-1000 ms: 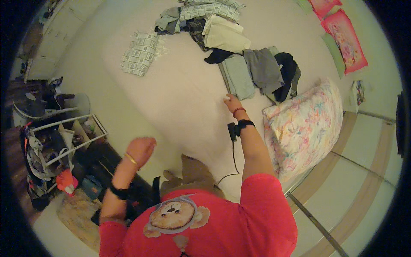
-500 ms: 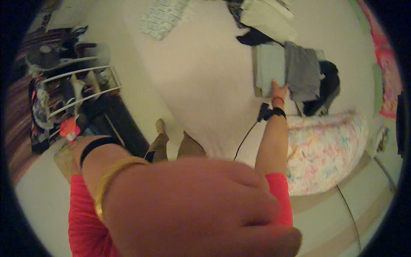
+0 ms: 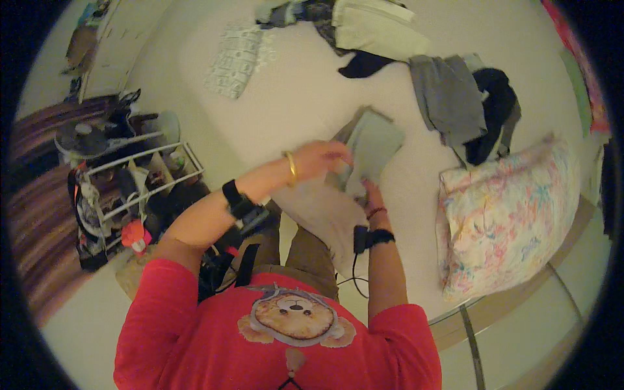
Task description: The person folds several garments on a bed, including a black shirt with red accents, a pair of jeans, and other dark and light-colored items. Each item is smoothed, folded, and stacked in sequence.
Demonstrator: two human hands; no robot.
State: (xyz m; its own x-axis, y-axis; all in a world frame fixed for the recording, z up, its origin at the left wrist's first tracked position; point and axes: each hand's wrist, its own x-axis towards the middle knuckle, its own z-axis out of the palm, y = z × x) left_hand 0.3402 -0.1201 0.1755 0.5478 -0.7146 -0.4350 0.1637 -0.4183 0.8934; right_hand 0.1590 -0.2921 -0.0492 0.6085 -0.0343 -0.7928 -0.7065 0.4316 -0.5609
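A folded grey-green garment [image 3: 375, 138] is held up in front of me, above the edge of the pale bedsheet. My right hand [image 3: 372, 196] grips its near end from the right, with the thumb side against the cloth. At its left edge is my left hand [image 3: 323, 160], fingers bent together on the fabric and slightly blurred. A dark grey strip of the garment shows behind the left fingers. The exact hold of the left fingertips is partly hidden.
A grey folded garment [image 3: 448, 97] and black clothing [image 3: 492, 114] lie to the right. Cream folded cloth [image 3: 377, 29] is at the far side. A floral pillow [image 3: 510, 221] is at right. A white-framed rack [image 3: 146, 175] with items stands left. A patterned cloth [image 3: 235, 62] lies far left.
My right hand has brought the grey-green garment off the bed, toward me and to the left. My left hand has moved from close before the camera to the garment's left edge.
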